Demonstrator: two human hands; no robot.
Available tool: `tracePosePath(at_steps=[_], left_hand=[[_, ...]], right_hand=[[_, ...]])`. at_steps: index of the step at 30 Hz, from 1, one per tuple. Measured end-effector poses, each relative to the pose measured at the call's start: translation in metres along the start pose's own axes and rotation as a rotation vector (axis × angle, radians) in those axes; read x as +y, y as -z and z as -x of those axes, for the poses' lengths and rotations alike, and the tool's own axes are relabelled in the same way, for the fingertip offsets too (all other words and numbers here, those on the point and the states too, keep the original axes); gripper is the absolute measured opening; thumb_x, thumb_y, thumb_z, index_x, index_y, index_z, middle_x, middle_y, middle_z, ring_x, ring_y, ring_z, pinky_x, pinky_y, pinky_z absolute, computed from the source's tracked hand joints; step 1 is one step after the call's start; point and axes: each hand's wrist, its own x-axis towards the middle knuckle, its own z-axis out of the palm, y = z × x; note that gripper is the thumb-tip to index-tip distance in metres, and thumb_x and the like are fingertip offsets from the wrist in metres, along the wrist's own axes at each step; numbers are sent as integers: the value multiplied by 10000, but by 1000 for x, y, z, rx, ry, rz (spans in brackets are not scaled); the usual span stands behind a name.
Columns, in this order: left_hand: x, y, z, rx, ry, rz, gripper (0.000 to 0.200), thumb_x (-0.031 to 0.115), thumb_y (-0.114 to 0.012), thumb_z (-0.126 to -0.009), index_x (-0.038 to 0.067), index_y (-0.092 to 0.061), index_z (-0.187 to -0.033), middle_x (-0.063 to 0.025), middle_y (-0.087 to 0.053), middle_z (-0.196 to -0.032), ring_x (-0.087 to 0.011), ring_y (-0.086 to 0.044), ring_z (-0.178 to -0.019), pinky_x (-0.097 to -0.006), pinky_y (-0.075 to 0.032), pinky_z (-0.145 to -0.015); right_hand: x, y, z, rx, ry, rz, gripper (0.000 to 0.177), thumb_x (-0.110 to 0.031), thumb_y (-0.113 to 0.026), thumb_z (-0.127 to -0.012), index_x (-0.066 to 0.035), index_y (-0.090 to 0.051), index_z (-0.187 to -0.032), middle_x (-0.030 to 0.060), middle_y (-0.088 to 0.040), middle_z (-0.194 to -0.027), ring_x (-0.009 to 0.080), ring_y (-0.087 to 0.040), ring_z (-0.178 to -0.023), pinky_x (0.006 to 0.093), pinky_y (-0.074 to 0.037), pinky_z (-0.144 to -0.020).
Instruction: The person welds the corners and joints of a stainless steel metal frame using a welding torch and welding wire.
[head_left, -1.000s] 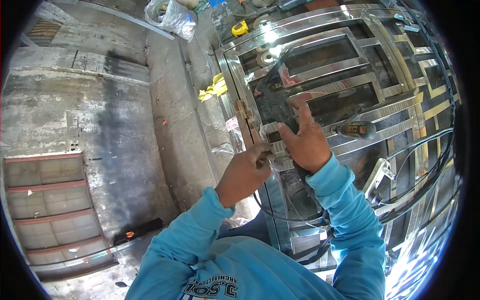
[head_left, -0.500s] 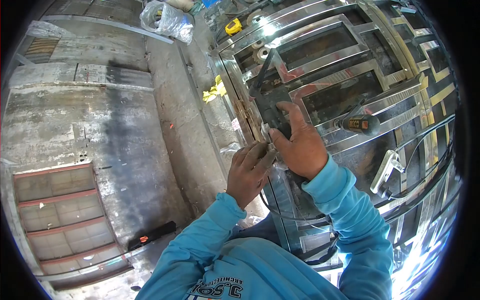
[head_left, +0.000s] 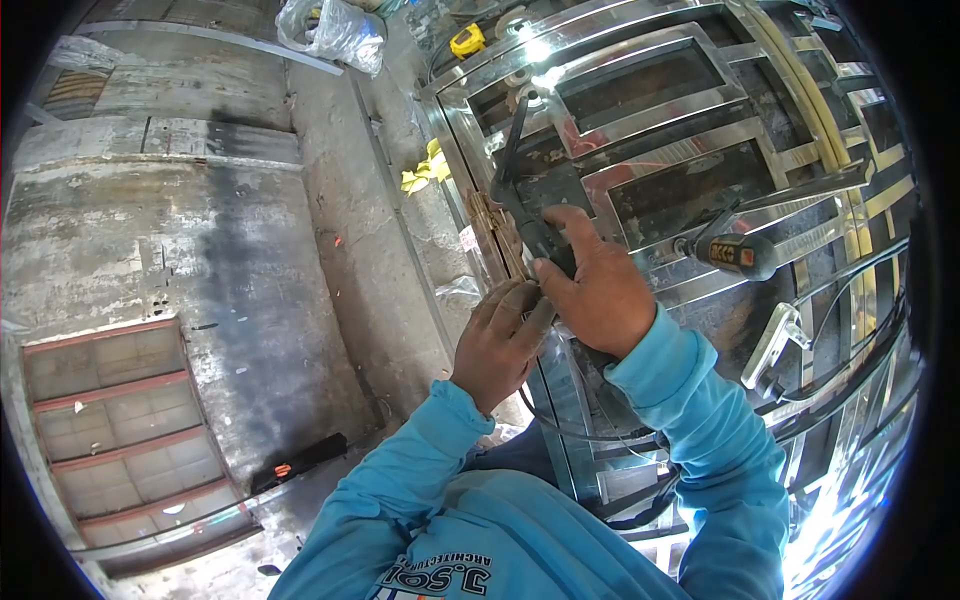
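Black angled tool under my right hand, its thin end pointing away from me

The black angled tool (head_left: pixel 540 236) lies over the near-left edge of the metal frame (head_left: pixel 660 120), and my right hand (head_left: pixel 606 292) is the nearer one, lying over its grip. From that hand the grip runs forward and a little to the left. At the elbow it bends, and the thin black end (head_left: pixel 515 145) carries on away from me, leaning slightly right. Taken whole, the long axis runs away from my body, roughly along the frame's left rail, with the bend just beside the brass-coloured hinge (head_left: pixel 490 215).

My right thumb and forefinger are parted, one on each side of the grip, so the hold is loosely closed; the other fingers are tucked from sight.

My left hand (head_left: pixel 497 345) sits to the left of the grip and nearer my body. Its fingers are curled and bunched at the rail, their tips just beside my right thumb. I can't tell from above whether they pinch anything.

Off to the right of both hands, well apart from them, a black handle with an orange mark (head_left: pixel 735 255) lies across the bars. A dark cable (head_left: pixel 575 435) loops over the rail nearer my body.
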Motion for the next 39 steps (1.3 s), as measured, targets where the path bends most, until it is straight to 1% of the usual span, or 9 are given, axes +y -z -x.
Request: tracePosePath(at_steps=[2, 5, 8, 17, 19, 26, 29, 32, 39], left_hand=[[0, 2, 0, -7, -7, 0, 656, 79, -791, -747, 86, -595, -1374, -166, -564, -1314, -399, -574, -1247, -501, -493, -1085], [-1, 3, 0, -3, -12, -2, 651, 76, -778, -764, 92, -591, -1388, -165, -558, -1331, -399, -566, -1264, -496, -489, -1091], [-2, 5, 1, -7, -14, 15, 648, 61, -766, -774, 96, -588, -1396, -168, -553, -1353, -398, -560, -1282, -493, -482, -1100], [-4, 4, 4, -2, -10, 5, 606, 47, -761, -766, 88, -618, -1354, -179, -552, -1377, -389, -558, -1296, -485, -488, -1098], [-3, 3, 4, 14, 8, 24, 598, 21, -779, -733, 102, -661, -1314, -207, -579, -1366, -409, -581, -1276, -494, -504, -1069], [-5, 2, 7, -24, -7, -7, 684, 52, -763, -757, 108, -574, -1412, -189, -538, -1391, -396, -552, -1301, -493, -477, -1109], [-5, 4, 6, -15, -3, 16, 688, 43, -756, -755, 105, -573, -1415, -192, -536, -1391, -402, -550, -1301, -495, -476, -1109], [-5, 3, 6, -11, 1, 16, 682, 35, -751, -751, 98, -576, -1408, -194, -548, -1376, -407, -550, -1298, -497, -477, -1106], [-3, 3, 3, 18, -2, 39, 648, 25, -761, -735, 83, -613, -1363, -203, -573, -1354, -409, -571, -1279, -499, -493, -1082]], right_hand=[[-4, -1, 0, -20, -48, 7, 519, -196, -666, -917, -66, -487, -1387, 304, -701, -1050, 479, -704, -940, 516, -549, -849], [-9, -3, -2, -43, -107, 20, 516, -200, -659, -919, -70, -484, -1387, 304, -705, -1026, 481, -702, -935, 521, -547, -846], [-8, -5, -2, -28, -66, -3, 512, -203, -657, -918, -69, -488, -1382, 304, -708, -1005, 481, -700, -938, 523, -549, -841], [-11, -14, 3, 15, -74, -5, 494, -180, -649, -918, -61, -491, -1370, 307, -705, -1000, 487, -697, -929, 521, -552, -830], [-12, -13, 3, 9, -86, -8, 491, -179, -649, -917, -59, -492, -1366, 307, -706, -994, 488, -697, -924, 520, -552, -830], [-10, -14, 3, 6, -78, 13, 491, -178, -654, -916, -62, -491, -1363, 307, -706, -982, 489, -700, -914, 523, -550, -829], [-17, -10, 5, -8, -148, -50, 531, -187, -636, -930, -46, -420, -1395, 344, -682, -981, 533, -657, -975, 582, -508, -870], [-16, -11, 6, 23, -139, -66, 525, -187, -633, -933, -44, -419, -1391, 340, -685, -980, 532, -660, -966, 577, -510, -867], [-16, -10, 4, -8, -128, -53, 501, -180, -633, -933, -39, -439, -1372, 340, -688, -987, 533, -667, -947, 566, -521, -867]])
